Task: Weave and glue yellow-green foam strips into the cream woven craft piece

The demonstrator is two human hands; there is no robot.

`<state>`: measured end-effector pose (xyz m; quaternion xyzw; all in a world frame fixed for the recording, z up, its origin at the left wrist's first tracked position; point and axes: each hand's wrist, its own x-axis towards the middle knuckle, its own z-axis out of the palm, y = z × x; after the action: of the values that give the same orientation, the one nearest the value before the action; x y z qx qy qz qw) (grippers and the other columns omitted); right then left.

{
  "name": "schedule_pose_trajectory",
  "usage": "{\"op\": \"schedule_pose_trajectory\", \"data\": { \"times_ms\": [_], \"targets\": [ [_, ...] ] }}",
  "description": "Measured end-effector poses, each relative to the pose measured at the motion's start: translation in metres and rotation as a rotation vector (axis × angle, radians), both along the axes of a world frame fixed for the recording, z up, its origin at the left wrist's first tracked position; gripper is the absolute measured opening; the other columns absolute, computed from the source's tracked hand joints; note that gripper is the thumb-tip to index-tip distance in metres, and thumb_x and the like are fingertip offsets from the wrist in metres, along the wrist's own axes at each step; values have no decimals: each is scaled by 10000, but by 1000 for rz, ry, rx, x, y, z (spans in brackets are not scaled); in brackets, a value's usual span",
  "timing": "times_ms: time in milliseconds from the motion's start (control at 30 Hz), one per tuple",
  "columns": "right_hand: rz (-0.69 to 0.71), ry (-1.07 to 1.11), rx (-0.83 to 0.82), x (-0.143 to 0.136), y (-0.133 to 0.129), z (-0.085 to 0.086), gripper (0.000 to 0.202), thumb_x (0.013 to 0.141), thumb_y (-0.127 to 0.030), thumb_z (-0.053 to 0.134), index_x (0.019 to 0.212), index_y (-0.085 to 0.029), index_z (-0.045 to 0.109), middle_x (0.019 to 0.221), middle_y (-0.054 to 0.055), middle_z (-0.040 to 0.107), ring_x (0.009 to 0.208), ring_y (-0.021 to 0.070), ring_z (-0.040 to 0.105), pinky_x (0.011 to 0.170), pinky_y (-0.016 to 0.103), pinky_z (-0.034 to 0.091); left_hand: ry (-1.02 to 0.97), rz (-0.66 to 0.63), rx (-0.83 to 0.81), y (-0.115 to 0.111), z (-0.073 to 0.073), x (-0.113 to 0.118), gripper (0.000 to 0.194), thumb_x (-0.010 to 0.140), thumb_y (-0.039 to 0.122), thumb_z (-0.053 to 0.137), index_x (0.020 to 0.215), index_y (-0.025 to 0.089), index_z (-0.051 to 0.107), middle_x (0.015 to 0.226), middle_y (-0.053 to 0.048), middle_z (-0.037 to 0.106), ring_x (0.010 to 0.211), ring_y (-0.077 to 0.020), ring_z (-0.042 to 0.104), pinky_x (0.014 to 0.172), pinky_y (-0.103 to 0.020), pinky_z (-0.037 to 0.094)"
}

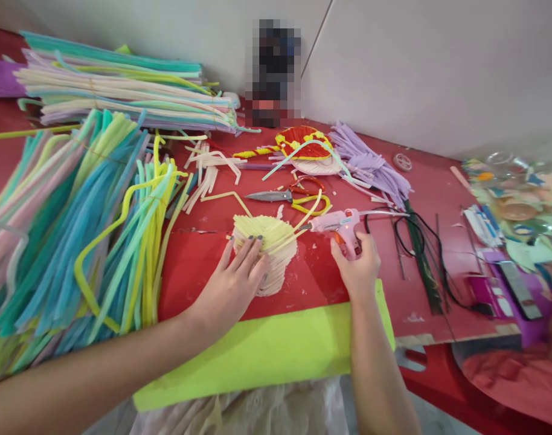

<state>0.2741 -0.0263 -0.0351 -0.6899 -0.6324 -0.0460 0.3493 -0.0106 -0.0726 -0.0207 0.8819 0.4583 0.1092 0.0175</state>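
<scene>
A pale yellow and cream piece made of pipe cleaners (276, 275) lies on the red table. On its left part rests my left hand (240, 272), fingers stretched out and apart, pressing it flat. My right hand (358, 263) is wrapped round the handle of a pink glue gun (333, 222). The gun's nozzle points left, close to the loose yellow strips at the piece's upper right. Scissors (280, 196) with red and yellow handles lie just behind the piece.
Bundles of coloured pipe cleaners (77, 229) fill the left side, with more behind. A red and yellow woven piece (303, 143) and a lilac bundle (380, 160) lie at the back. A black cord (443, 266) runs right. Lime-green sheet (258, 353) covers the front edge. A person sits far right.
</scene>
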Motion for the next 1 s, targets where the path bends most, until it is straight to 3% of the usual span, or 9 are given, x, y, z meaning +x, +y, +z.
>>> {"op": "schedule_pose_trajectory", "data": {
  "times_ms": [467, 767, 1000],
  "targets": [
    [174, -124, 71, 2, 0, -2, 336, 750, -313, 704, 1032, -187, 572, 905, 61, 630, 762, 180, 590, 744, 339, 526, 1, -9, 10, 0, -1, -1, 319, 933, 157, 471, 1238, 111, 549, 1445, -198, 476, 1362, -332, 425, 1103, -561, 358],
    [139, -265, 78, 4, -2, 1, 351, 758, -309, 705, 1063, -186, 583, 968, 90, 663, 855, 222, 623, 804, 371, 492, -32, -5, -1, 0, 0, 0, 319, 936, 157, 462, 1239, 109, 548, 1441, -199, 480, 1357, -336, 430, 1096, -566, 365],
    [37, -314, 123, 5, -2, 5, 323, 761, -340, 689, 1029, -187, 592, 949, 90, 667, 882, 241, 620, 826, 376, 472, -20, -4, -2, 0, -1, 0, 331, 935, 157, 467, 1254, 108, 541, 1448, -198, 470, 1366, -336, 417, 1109, -574, 346]
  ]
}}
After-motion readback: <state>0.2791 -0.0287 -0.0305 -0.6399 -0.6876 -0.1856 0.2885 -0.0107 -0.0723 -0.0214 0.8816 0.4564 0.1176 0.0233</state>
